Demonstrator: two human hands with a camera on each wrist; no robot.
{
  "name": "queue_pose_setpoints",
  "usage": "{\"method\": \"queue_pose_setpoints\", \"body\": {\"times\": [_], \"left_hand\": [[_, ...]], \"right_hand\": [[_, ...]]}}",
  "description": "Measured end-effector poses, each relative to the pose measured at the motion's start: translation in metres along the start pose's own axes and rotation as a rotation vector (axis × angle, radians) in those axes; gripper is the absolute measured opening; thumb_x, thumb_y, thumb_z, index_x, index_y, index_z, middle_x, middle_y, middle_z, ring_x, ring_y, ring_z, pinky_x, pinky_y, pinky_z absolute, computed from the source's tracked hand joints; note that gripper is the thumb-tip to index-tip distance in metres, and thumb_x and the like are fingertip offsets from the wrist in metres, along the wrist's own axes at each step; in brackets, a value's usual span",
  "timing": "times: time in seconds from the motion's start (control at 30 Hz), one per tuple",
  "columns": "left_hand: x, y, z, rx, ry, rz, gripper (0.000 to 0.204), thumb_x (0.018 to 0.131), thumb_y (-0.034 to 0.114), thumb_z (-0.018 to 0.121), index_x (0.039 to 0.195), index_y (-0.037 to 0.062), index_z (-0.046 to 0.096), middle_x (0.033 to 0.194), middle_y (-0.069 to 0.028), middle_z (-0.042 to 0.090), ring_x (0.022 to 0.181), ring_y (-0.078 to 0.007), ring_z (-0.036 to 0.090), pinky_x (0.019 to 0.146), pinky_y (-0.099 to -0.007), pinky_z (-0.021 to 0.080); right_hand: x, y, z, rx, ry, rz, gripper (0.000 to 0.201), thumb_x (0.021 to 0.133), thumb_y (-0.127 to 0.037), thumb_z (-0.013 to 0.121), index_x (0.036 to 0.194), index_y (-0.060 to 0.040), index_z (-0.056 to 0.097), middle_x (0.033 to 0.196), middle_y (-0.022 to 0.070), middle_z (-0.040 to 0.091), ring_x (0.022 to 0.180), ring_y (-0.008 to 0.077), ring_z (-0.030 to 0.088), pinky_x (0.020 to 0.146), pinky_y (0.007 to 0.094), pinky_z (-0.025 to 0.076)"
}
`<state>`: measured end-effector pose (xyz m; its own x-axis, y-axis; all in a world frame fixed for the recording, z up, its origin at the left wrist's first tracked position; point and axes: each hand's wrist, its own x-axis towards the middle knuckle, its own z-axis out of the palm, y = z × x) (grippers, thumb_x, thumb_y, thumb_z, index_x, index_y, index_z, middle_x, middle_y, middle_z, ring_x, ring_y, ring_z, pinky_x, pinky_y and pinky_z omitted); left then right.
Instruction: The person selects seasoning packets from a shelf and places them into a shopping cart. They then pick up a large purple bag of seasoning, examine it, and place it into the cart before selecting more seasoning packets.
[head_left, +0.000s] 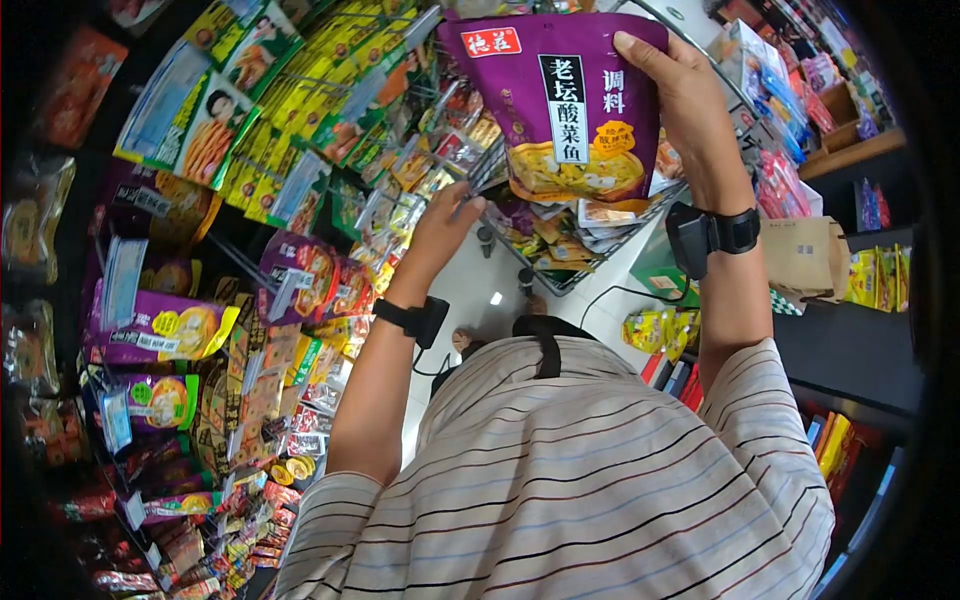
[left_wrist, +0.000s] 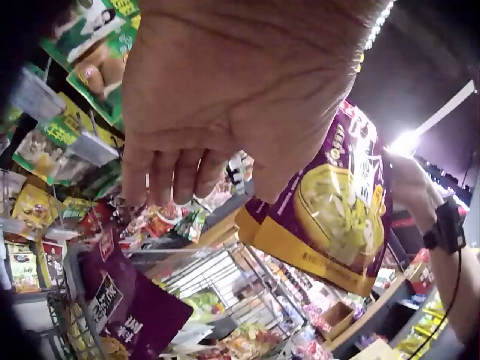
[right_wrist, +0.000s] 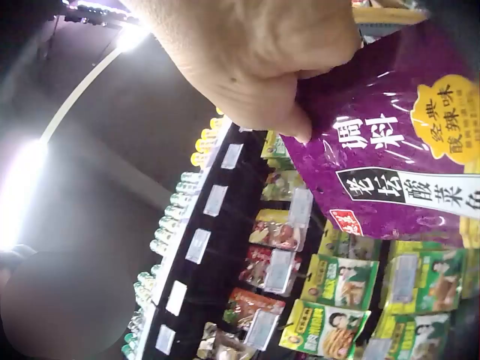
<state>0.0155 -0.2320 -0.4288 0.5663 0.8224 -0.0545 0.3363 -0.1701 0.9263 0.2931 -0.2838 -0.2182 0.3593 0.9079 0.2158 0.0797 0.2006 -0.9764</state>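
My right hand (head_left: 690,95) pinches the upper right corner of a purple seasoning packet (head_left: 585,110), thumb on its front. The packet hangs with its printed face toward me; a bowl of fish in yellow broth is pictured near its bottom. In the right wrist view the thumb (right_wrist: 296,124) presses on the purple film. My left hand (head_left: 440,235) is close to the near left side of a wire shopping cart (head_left: 572,285), its fingers loosely extended and nothing held. Another purple packet (left_wrist: 124,300) stands in the cart below the left hand in the left wrist view.
Hanging racks on the left carry green and yellow packets (head_left: 265,150) and more purple packets (head_left: 160,325). At the right are a dark shelf (head_left: 850,345), a brown paper bag (head_left: 805,260) and yellow bags (head_left: 660,330). Various packets lie inside the cart.
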Motion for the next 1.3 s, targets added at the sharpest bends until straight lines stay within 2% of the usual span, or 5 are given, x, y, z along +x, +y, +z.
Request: {"method": "queue_pose_setpoints", "body": {"times": [0.27, 0.37, 0.67, 0.97, 1.3], "left_hand": [[0.061, -0.037, 0.085, 0.476, -0.059, 0.245, 0.051, 0.088, 0.035, 0.065, 0.124, -0.0003, 0.059, 0.134, -0.0188, 0.055, 0.128, -0.034, 0.048, 0.11, -0.047, 0.033], [0.058, -0.036, 0.088, 0.822, -0.268, 0.103, 0.058, 0.09, 0.038, 0.063, 0.131, -0.0014, 0.054, 0.137, -0.0236, 0.052, 0.129, -0.0373, 0.047, 0.111, -0.0476, 0.031], [0.063, -0.041, 0.084, 0.934, -0.352, 0.14, 0.04, 0.102, 0.038, 0.04, 0.104, 0.0141, 0.072, 0.084, -0.0139, 0.071, 0.084, -0.0345, 0.066, 0.082, -0.05, 0.042], [0.052, -0.052, 0.085, 0.801, -0.234, 0.159, 0.041, 0.102, 0.037, 0.041, 0.098, 0.0102, 0.072, 0.08, -0.0169, 0.069, 0.078, -0.0388, 0.065, 0.072, -0.0498, 0.046], [0.037, -0.049, 0.086, 0.744, -0.181, 0.051, 0.05, 0.101, 0.04, 0.042, 0.087, 0.0018, 0.071, 0.085, -0.0218, 0.068, 0.088, -0.0405, 0.063, 0.083, -0.0508, 0.043]], "right_hand": [[0.034, 0.07, -0.033, -0.059, 0.156, 0.151, 0.02, 0.093, -0.015, 0.064, 0.105, 0.0006, 0.067, 0.087, 0.0036, 0.07, 0.068, 0.0095, 0.063, 0.065, 0.0249, 0.051], [0.046, 0.106, -0.038, -0.06, 0.146, 0.174, 0.023, 0.094, -0.016, 0.063, 0.108, 0.0011, 0.068, 0.087, 0.0032, 0.07, 0.069, 0.0096, 0.062, 0.066, 0.0253, 0.05], [0.032, 0.127, -0.028, -0.065, 0.115, 0.284, 0.023, 0.093, -0.017, 0.064, 0.105, 0.0028, 0.066, 0.088, 0.0046, 0.07, 0.073, 0.0117, 0.064, 0.069, 0.027, 0.051], [0.01, 0.167, -0.017, -0.021, -0.03, 0.399, 0.018, 0.095, -0.015, 0.061, 0.1, 0.001, 0.067, 0.083, 0.0016, 0.069, 0.068, 0.0088, 0.061, 0.064, 0.0254, 0.05], [0.01, 0.191, -0.006, -0.022, -0.022, 0.417, 0.018, 0.095, -0.015, 0.06, 0.1, 0.0002, 0.069, 0.083, 0.002, 0.07, 0.068, 0.0084, 0.061, 0.065, 0.025, 0.05]]}}
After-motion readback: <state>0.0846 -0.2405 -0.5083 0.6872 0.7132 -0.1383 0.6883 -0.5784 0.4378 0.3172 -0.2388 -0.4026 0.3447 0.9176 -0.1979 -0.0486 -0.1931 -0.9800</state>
